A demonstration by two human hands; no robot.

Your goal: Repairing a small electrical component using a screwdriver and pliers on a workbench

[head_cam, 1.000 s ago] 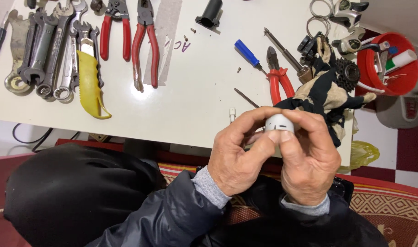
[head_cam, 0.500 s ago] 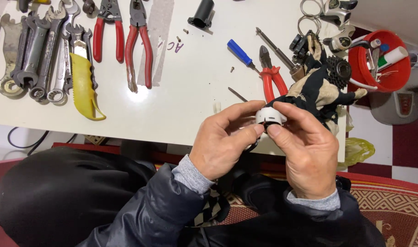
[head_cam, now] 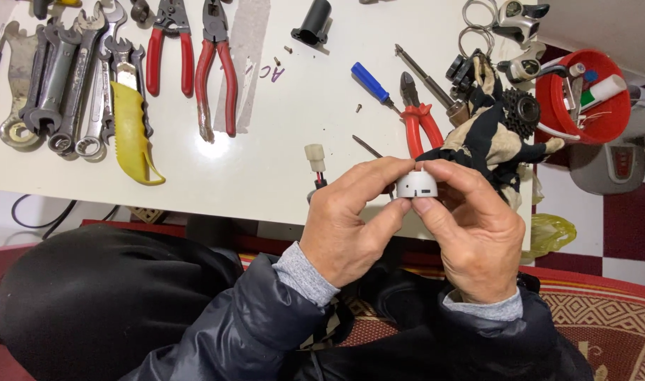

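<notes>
Both hands meet over the front edge of the white table (head_cam: 266, 176). Between their fingertips sits a small white round plastic part (head_cam: 417, 185) with small slots in its side. My left hand (head_cam: 354, 222) pinches it from the left with thumb and fingers. My right hand (head_cam: 474, 226) grips it from the right and above. A cream plug connector (head_cam: 314, 157) with red and black wires shows just left of my left hand, near the table edge.
Several spanners (head_cam: 61, 77), a yellow-handled tool (head_cam: 132, 134) and red pliers (head_cam: 192, 60) lie at the left. A blue screwdriver (head_cam: 370, 82), red cutters (head_cam: 420, 120), black-and-cream gloves (head_cam: 488, 141), a cog (head_cam: 521, 109) and a red tub (head_cam: 583, 95) are at the right.
The view has shifted a little. Both hands stay closed on the white part and have turned it slightly; the cream connector now shows clear of my left hand.
</notes>
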